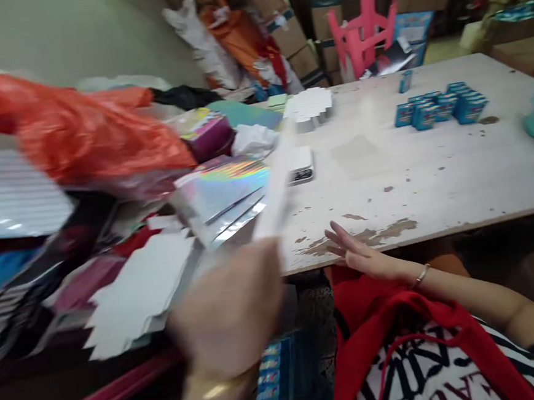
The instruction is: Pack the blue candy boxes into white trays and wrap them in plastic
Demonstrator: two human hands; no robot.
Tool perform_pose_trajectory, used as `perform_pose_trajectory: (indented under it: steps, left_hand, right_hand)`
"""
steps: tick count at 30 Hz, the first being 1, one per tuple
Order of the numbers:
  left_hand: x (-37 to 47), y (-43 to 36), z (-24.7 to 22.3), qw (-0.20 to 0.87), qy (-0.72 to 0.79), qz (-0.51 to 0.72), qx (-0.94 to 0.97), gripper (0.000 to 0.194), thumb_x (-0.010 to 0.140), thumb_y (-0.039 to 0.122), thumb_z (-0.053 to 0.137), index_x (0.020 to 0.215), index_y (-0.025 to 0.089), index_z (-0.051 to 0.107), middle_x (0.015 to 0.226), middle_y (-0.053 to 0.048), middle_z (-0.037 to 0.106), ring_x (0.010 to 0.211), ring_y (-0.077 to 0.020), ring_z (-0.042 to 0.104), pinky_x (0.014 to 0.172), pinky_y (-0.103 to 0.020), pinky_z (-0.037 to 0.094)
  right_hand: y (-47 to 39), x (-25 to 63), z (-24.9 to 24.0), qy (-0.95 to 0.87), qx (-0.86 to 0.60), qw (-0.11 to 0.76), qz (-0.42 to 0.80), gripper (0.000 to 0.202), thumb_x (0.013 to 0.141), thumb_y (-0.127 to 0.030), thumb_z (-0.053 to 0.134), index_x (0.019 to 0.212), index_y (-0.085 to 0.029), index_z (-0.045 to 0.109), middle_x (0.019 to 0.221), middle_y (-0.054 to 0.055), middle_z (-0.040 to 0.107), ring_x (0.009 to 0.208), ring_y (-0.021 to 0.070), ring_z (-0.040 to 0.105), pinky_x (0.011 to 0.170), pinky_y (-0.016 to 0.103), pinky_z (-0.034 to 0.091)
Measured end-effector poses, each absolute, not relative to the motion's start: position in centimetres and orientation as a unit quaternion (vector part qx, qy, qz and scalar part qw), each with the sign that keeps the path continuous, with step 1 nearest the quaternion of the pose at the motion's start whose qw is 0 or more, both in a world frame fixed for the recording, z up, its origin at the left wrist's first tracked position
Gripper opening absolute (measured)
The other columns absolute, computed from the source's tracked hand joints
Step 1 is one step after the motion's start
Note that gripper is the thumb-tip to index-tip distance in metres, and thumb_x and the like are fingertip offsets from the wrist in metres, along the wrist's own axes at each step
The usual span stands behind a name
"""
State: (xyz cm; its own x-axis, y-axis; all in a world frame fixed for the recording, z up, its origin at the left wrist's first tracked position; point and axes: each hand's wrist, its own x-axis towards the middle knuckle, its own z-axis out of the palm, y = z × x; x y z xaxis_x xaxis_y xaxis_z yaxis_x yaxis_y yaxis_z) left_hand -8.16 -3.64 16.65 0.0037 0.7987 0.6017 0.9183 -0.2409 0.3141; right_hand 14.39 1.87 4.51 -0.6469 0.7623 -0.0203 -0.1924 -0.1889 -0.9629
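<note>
Visibly | white piece: long, narrow, blurred | left hand: gripping near end

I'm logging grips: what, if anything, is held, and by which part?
The left hand grips a blurred white piece by its near end; the right hand, nothing.

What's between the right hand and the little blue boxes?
Between the right hand and the blue boxes, the head view shows tabletop with brown worn patches.

I see the blurred left hand gripping a white strip. The right hand spreads loosely at the tabletop edge.
</note>
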Motion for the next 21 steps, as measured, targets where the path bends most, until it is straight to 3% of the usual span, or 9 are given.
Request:
perform_pose_trajectory:
  steps: [3,5,7,9,11,13,15,19,21]
  left_hand:
    - [4.5,0.8,9.6,0.017,-0.426,-0.197,-0.883,0.016,0.090,0.017,0.050,0.086,0.020,0.066,0.077,-0.005,0.068,0.070,-0.0174,0.063,0.065,-0.029,0.049]
    - [10.6,2.9,5.6,-0.051,-0.315,-0.172,-0.932,0.023,0.092,0.025,0.052,0.111,0.016,0.064,0.114,-0.013,0.069,0.104,-0.0231,0.065,0.090,-0.035,0.052]
    - [14.0,4.5,2.3,-0.118,-0.215,-0.127,-0.961,0.046,0.091,0.042,0.056,0.130,0.017,0.054,0.138,-0.016,0.057,0.129,-0.0278,0.053,0.106,-0.044,0.045]
    - [15.2,5.8,-0.2,-0.147,-0.183,-0.081,-0.969,0.069,0.086,0.054,0.061,0.141,0.017,0.045,0.151,-0.018,0.042,0.142,-0.0328,0.037,0.115,-0.052,0.033]
    - [15.1,7.1,-2.4,-0.147,-0.208,-0.042,-0.966,0.085,0.079,0.060,0.067,0.145,0.013,0.041,0.156,-0.021,0.031,0.147,-0.0381,0.024,0.118,-0.058,0.024]
    - [14.4,8.0,-4.3,-0.147,-0.236,-0.009,-0.961,0.090,0.076,0.060,0.070,0.145,0.009,0.041,0.157,-0.024,0.028,0.147,-0.0406,0.020,0.118,-0.059,0.022]
    - [13.8,8.3,-5.7,-0.150,-0.239,0.001,-0.960,0.085,0.078,0.059,0.068,0.142,0.007,0.045,0.154,-0.026,0.032,0.146,-0.0404,0.024,0.118,-0.056,0.027]
    - [12.9,7.3,-7.5,-0.122,-0.180,-0.059,-0.974,0.082,0.081,0.063,0.062,0.139,0.007,0.048,0.150,-0.025,0.040,0.143,-0.0413,0.031,0.112,-0.057,0.037]
    - [12.7,6.9,-8.0,-0.100,-0.169,-0.089,-0.977,0.068,0.085,0.054,0.062,0.136,0.010,0.052,0.147,-0.022,0.046,0.140,-0.0393,0.037,0.108,-0.055,0.044]
  right_hand:
    - [3.5,18.0,2.5,-0.417,-0.372,0.506,0.657,0.063,0.084,-0.069,0.053,0.122,-0.019,0.062,0.118,0.010,0.069,0.111,0.0220,0.062,0.096,0.037,0.051]
    - [4.6,22.9,0.3,-0.322,-0.478,0.555,0.600,0.054,0.083,-0.064,0.057,0.102,-0.015,0.067,0.095,0.010,0.073,0.091,0.0228,0.067,0.084,0.037,0.055]
    - [5.7,28.8,-1.7,-0.286,-0.552,0.552,0.555,0.043,0.079,-0.054,0.064,0.096,-0.015,0.066,0.087,0.009,0.073,0.083,0.0231,0.067,0.079,0.038,0.056]
    - [6.4,34.3,-3.2,-0.335,-0.623,0.513,0.487,0.038,0.078,-0.045,0.065,0.099,-0.014,0.065,0.094,0.011,0.073,0.088,0.0250,0.066,0.084,0.042,0.055]
    - [6.5,38.2,-4.3,-0.428,-0.706,0.449,0.343,0.042,0.080,-0.041,0.065,0.111,-0.012,0.064,0.112,0.017,0.069,0.104,0.0312,0.062,0.094,0.052,0.049]
    - [5.9,40.4,-5.0,-0.504,-0.755,0.381,0.174,0.056,0.083,-0.043,0.063,0.129,-0.011,0.056,0.133,0.023,0.057,0.124,0.0382,0.050,0.103,0.061,0.038]
    - [4.5,41.1,-5.6,-0.567,-0.751,0.331,0.073,0.067,0.088,-0.049,0.058,0.142,-0.012,0.045,0.145,0.023,0.046,0.138,0.0397,0.035,0.109,0.064,0.030]
    - [0.8,40.5,-7.1,-0.719,-0.638,0.254,0.107,0.070,0.092,-0.058,0.050,0.148,-0.018,0.040,0.150,0.016,0.044,0.146,0.0309,0.026,0.117,0.055,0.028]
    - [-0.5,40.4,-7.8,-0.767,-0.591,0.213,0.129,0.074,0.088,-0.063,0.053,0.148,-0.020,0.040,0.154,0.015,0.038,0.148,0.0305,0.023,0.119,0.056,0.022]
